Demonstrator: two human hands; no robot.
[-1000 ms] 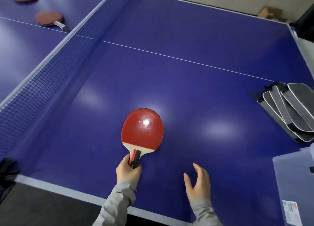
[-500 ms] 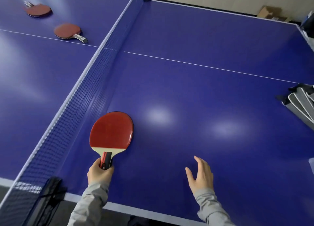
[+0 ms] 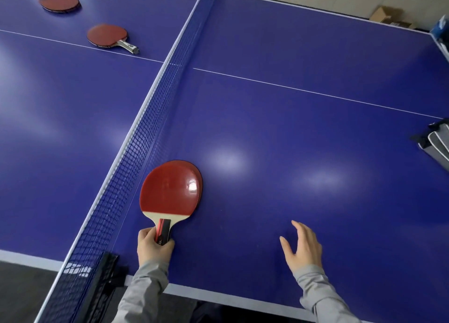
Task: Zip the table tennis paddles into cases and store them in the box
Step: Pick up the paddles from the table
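A red paddle (image 3: pixel 171 189) lies flat on the blue table beside the net, and my left hand (image 3: pixel 153 246) grips its black and red handle. My right hand (image 3: pixel 302 246) hovers over the table to the right, fingers relaxed and empty. Beyond the net lie a second red paddle (image 3: pixel 107 35) and, farther left, stacked red paddles (image 3: pixel 60 2). Grey paddle cases (image 3: pixel 437 144) lie piled at the table's right edge, partly cut off by the frame.
The net (image 3: pixel 145 138) runs diagonally from the near post clamp (image 3: pixel 104 281) to the far edge. A cardboard box (image 3: pixel 388 16) sits on the floor beyond the table. A blue object (image 3: pixel 441 29) shows at the far right corner. The table's (image 3: pixel 267 118) near edge is below my arms.
The view has swung left, so the net and far paddles come further into sight and the cases slide toward the right edge. My left hand keeps its grip on the paddle.
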